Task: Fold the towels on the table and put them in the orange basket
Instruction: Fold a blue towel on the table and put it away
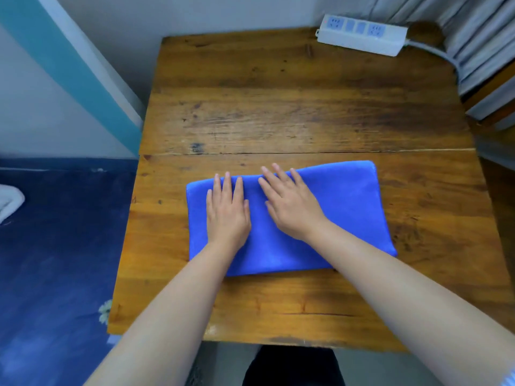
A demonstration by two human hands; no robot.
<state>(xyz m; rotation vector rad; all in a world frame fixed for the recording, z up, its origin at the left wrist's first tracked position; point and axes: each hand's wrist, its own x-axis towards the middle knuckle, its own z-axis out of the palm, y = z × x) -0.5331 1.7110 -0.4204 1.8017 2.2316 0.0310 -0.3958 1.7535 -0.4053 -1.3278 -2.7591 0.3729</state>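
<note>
Both forearms run off the bottom edge of the frame, and the left hand (227, 211) and right hand (291, 203) cover the middle of the blue towel (348, 213). At far left a white cloth (9, 200) is cut by the edge, too little showing to identify. Upper right, the power strip (362, 34) cord slips behind the grey curtain (473, 37).

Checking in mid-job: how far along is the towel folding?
Done: the blue towel lies folded into a rectangle on the table. In hand: left hand and right hand press flat on it. Left: moving it to the orange basket, which is not in view.
</note>
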